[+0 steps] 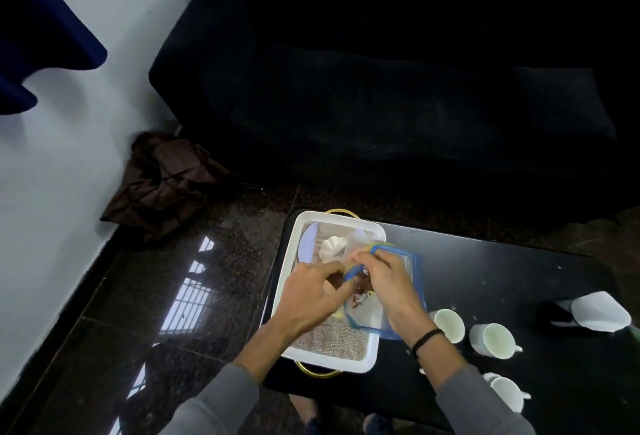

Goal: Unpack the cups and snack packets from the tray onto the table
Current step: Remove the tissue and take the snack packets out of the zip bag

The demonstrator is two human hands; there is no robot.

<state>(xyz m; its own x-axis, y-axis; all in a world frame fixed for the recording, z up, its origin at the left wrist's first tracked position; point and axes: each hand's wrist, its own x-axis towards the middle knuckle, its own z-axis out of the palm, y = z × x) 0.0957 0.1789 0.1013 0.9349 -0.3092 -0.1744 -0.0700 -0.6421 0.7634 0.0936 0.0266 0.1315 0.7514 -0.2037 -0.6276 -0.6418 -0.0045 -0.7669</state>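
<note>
Over the table [485, 278], left hand [313, 291] and right hand [388, 282] clamp a blurry-labelled snack packet [414, 282].

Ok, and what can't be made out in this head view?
Head view only:
Snack packet: print and contents motion-blurred; left hand and right hand, holding it, cover its middle.
Tray floor beneath hands and packet: hidden.
White ridged object in the tray: too blurred to identify.
White item near the right edge: blurred, unidentifiable.
Nearest cup: partly behind the right sleeve.

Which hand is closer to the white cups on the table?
Right. The right hand grips a packet just beside the cups; the left hand is farther away, over the tray.
</note>
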